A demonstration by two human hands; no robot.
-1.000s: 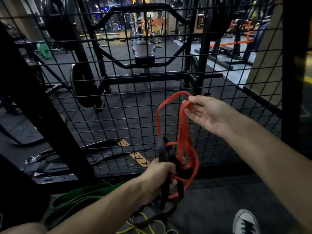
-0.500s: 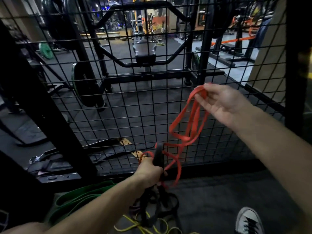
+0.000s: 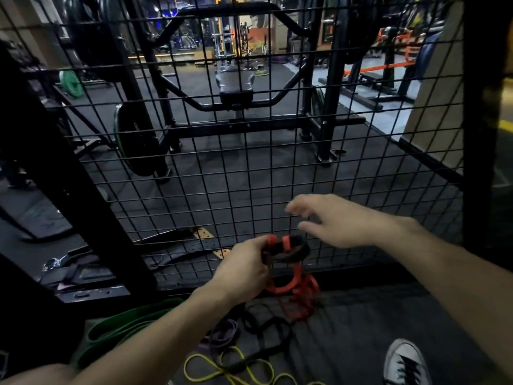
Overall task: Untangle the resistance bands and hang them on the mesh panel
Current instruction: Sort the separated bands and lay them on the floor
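Note:
My left hand (image 3: pixel 245 269) grips a black band (image 3: pixel 291 250) with a red band (image 3: pixel 294 295) wound around it, low in front of the black mesh panel (image 3: pixel 249 176). The red band droops in a heap under that grip toward the floor. My right hand (image 3: pixel 333 220) hovers just above and to the right of the bands, fingers spread, holding nothing. More of the black band (image 3: pixel 266 337) trails on the floor beside a purple band (image 3: pixel 224 333), a yellow band (image 3: pixel 222 368) and a wide green band (image 3: pixel 119 329).
A thick black slanted post (image 3: pixel 72 190) stands left of the mesh, and a dark upright (image 3: pixel 477 120) frames its right side. Belts and straps (image 3: pixel 83 270) lie at the panel's foot. My white shoe (image 3: pixel 405 362) is at lower right. Gym machines stand behind the mesh.
My right hand let go of the red band, which dropped from its raised loop into a heap under my left hand. The right hand came down with fingers spread.

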